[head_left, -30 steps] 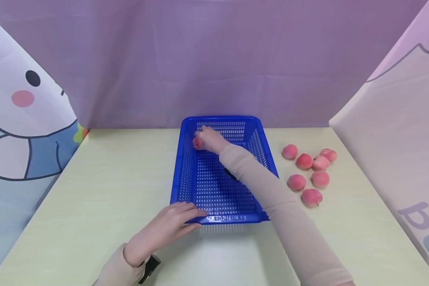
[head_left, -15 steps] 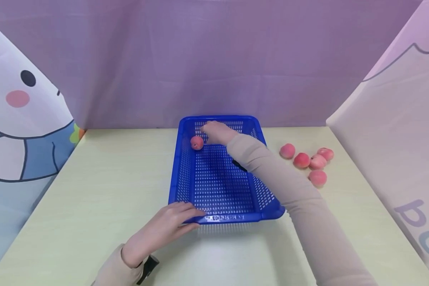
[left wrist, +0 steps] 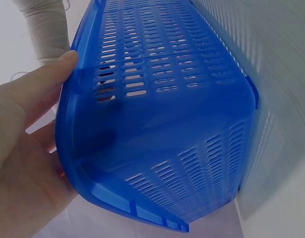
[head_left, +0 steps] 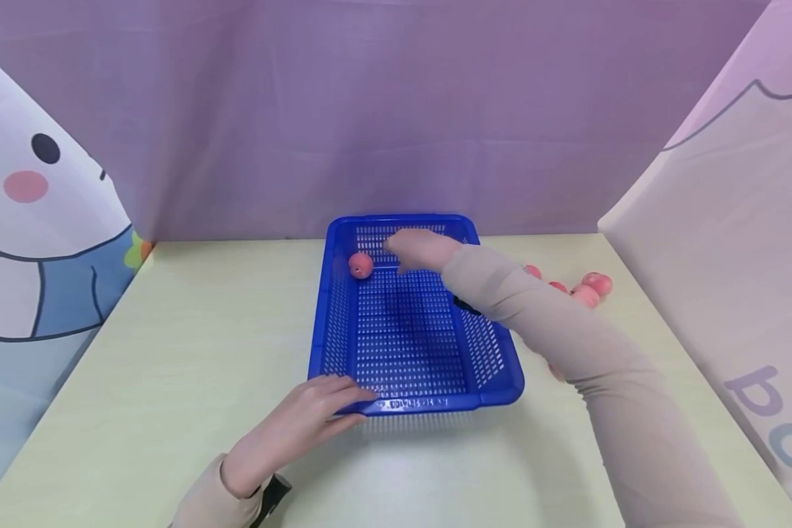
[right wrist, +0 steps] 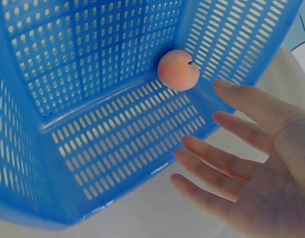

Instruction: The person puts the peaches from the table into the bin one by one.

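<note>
A blue perforated plastic basket (head_left: 435, 402) stands on the table, and one pink peach (head_left: 361, 265) lies in its far left corner. My left hand (head_left: 300, 414) grips the basket's near rim at the left corner; the left wrist view has the thumb (left wrist: 68, 57) on the outer side, while the other fingers are partly behind the rim. Over the far part of the basket is my right hand (head_left: 422, 249), apart from the peach. In the right wrist view its fingers (right wrist: 216, 161) are spread and hold nothing.
Several pink peaches (head_left: 597, 283) lie on the table right of the basket, some hidden behind the right sleeve (head_left: 567, 345). A purple cloth (head_left: 396, 117) hangs at the back, with printed cloths on both sides.
My right hand has let go of the peach in the basket's far left corner and moved away to the right. The left hand has stayed on the rim.
</note>
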`<state>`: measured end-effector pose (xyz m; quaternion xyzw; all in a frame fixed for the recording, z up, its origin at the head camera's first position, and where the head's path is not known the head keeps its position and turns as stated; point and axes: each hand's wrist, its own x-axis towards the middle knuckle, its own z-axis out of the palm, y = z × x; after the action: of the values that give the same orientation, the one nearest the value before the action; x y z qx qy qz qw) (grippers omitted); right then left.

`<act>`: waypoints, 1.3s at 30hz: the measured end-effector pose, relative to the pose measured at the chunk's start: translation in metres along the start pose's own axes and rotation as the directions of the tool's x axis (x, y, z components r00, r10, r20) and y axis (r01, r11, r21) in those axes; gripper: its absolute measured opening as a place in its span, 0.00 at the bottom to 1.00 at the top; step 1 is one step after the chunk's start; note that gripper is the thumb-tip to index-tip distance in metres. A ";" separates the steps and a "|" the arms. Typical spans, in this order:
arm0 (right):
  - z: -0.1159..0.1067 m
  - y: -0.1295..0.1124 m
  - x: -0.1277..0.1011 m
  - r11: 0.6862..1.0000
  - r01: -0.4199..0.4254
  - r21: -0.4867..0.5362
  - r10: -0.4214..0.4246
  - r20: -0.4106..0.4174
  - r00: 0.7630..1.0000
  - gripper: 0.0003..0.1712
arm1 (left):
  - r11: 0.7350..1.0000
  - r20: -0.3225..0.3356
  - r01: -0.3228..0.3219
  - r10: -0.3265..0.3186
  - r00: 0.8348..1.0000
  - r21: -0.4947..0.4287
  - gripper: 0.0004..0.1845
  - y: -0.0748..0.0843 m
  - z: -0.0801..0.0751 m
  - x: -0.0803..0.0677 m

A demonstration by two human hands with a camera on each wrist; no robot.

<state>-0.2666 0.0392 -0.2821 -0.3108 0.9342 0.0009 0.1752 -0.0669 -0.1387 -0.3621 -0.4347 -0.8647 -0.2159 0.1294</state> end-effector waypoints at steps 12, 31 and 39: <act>-0.003 0.025 -0.027 0.993 0.037 -0.109 -0.043 -0.051 0.998 0.26 | 1.000 -0.002 0.009 -0.009 1.000 -0.001 0.12 -0.001 0.000 -0.001; 0.013 0.067 -0.104 0.974 0.088 -0.209 -0.147 -0.286 0.947 0.22 | 1.000 -0.008 -0.003 0.003 1.000 -0.003 0.12 0.001 -0.001 -0.001; 0.025 0.088 -0.125 0.986 0.059 -0.159 -0.109 -0.330 0.938 0.21 | 1.000 -0.017 -0.004 0.004 1.000 -0.003 0.12 0.001 -0.001 -0.001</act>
<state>-0.2163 0.1856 -0.2738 -0.3579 0.9336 0.0088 -0.0106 -0.0656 -0.1392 -0.3612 -0.4349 -0.8623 -0.2205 0.1367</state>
